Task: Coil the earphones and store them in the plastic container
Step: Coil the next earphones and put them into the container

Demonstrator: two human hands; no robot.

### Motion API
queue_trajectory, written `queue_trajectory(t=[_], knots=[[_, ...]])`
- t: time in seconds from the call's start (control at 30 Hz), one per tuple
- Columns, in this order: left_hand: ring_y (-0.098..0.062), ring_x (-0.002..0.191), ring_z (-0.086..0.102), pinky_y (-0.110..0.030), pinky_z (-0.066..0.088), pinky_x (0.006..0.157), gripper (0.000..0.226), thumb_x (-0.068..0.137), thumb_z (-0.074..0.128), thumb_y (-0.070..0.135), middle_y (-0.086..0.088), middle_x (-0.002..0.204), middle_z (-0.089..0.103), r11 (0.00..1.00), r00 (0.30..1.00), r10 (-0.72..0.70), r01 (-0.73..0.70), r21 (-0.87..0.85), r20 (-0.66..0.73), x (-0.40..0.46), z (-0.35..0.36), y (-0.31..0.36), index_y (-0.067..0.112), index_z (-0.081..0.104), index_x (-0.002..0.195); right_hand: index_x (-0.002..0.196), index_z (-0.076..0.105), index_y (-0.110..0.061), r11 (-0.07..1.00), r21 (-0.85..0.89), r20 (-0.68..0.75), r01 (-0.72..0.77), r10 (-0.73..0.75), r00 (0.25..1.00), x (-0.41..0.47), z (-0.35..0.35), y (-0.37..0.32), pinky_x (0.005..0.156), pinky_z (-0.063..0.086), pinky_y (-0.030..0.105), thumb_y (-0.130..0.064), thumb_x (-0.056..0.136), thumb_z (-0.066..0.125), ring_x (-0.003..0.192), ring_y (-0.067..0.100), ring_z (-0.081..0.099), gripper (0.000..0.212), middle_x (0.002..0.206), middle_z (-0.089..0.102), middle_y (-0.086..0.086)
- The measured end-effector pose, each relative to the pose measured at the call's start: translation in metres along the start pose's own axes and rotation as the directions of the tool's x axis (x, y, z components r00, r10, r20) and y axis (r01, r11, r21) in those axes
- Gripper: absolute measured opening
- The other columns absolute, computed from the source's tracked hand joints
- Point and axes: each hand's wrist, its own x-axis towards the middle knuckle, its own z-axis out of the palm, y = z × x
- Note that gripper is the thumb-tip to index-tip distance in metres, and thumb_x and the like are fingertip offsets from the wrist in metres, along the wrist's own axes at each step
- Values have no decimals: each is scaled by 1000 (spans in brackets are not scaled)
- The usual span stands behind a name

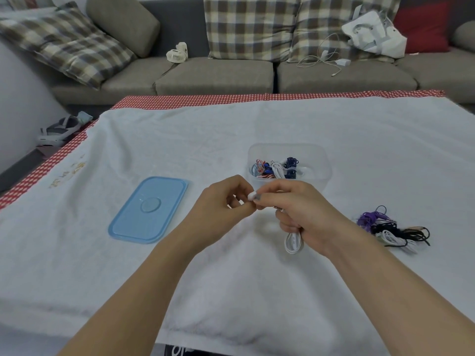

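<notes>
My right hand [304, 214] is closed around a coil of white earphones [293, 243], whose loop hangs out below the fist. My left hand [226, 206] pinches the white earbud end [252, 195] of the same cord, fingertips touching the right hand. Just behind both hands stands the clear plastic container [318, 160], open, with several coiled earphones inside in red, blue and white. A loose pile of purple, black and white earphones [393, 228] lies on the cloth to the right of my right wrist.
The container's blue lid [149, 210] lies flat to the left of my hands. A white towel [231, 129] over a red checked cloth covers the table. Behind it is a sofa with plaid cushions, a small fan [176, 53] and a white charger cable [331, 60].
</notes>
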Motion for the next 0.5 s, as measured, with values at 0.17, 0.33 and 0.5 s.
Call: queue_trajectory(t=[0.17, 0.33, 0.5], knots=[[-6, 65, 54, -25, 47, 62, 14, 89, 71, 19, 7, 88, 68, 999, 1000, -3, 4, 37, -14, -1, -1, 1, 32, 65, 87, 96, 68, 1, 1000, 8, -91, 7, -7, 996, 1, -2, 0, 42, 20, 23, -12, 89, 67, 38, 11, 25, 15, 79, 71, 8], [-7, 65, 54, -27, 48, 62, 14, 87, 71, 17, 7, 87, 68, 1000, 1000, 15, -15, 27, -8, -2, -1, 1, 30, 66, 88, 92, 64, -8, 1000, -7, -108, 26, -27, 994, 2, 0, 0, 41, 20, 19, -4, 89, 61, 37, 12, 24, 6, 77, 72, 10], [-6, 65, 55, -22, 48, 61, 13, 88, 71, 17, 8, 87, 68, 999, 1000, 26, -25, 39, -12, -3, -1, 1, 29, 66, 90, 99, 74, -16, 997, -49, -101, 59, -63, 993, 2, 1, 1, 41, 19, 20, -2, 88, 60, 40, 13, 27, 23, 73, 70, 6]])
